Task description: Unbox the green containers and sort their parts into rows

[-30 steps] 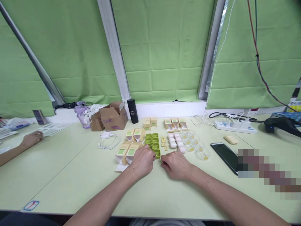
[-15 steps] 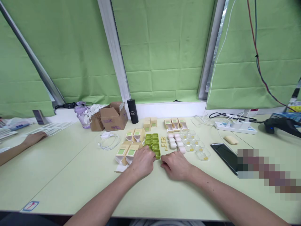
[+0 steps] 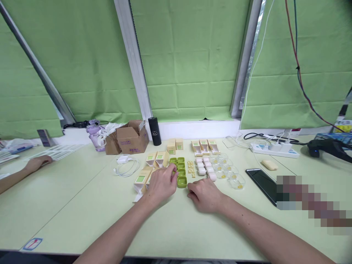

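Green square cups (image 3: 181, 172) in 2 receding columns are overlapped by the nearer left hand (image 3: 162, 180), grasp unclear; the right hand (image 3: 205, 194) is clenched.

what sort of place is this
Probably a shared workroom: small cartons sit in groups on the long table, another person's hand rests at the left, and a power strip lies at the right.

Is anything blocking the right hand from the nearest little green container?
Nothing visible does: only tabletop shows in the narrow gap between the right hand and the nearest green container. The left hand is on the other side, hiding part of the left column.
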`<state>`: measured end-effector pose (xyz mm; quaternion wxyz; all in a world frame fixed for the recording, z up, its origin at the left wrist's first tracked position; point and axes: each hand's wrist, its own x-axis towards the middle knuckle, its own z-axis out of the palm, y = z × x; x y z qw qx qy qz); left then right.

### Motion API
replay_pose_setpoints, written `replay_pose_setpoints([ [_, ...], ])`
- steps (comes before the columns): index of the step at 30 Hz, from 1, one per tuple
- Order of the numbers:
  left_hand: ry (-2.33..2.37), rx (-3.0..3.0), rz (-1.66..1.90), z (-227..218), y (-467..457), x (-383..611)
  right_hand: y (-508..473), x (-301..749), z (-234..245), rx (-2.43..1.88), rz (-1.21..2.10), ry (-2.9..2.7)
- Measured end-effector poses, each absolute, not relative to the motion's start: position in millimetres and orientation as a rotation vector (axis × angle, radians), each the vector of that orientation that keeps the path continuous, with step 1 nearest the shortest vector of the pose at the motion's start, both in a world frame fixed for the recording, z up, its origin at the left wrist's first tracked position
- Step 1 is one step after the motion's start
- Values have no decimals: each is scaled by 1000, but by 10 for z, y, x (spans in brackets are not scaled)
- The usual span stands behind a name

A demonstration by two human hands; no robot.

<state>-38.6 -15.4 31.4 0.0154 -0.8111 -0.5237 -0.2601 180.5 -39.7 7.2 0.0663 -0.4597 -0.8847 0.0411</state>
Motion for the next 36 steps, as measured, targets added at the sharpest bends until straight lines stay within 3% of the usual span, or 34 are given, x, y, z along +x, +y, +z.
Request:
replay_pose_setpoints([
  [6,-1545,-2513,-1059,462,97,-448,-392,1810,71,-1375,136,-2663],
  [17,-1699,-2369,-536,700,1279,-229,-386,1816,51,-1351,138,-2656],
  [36,-1877,-2417,-115,376,2157,72,-404,1799,99,-1361,149,-2688],
])
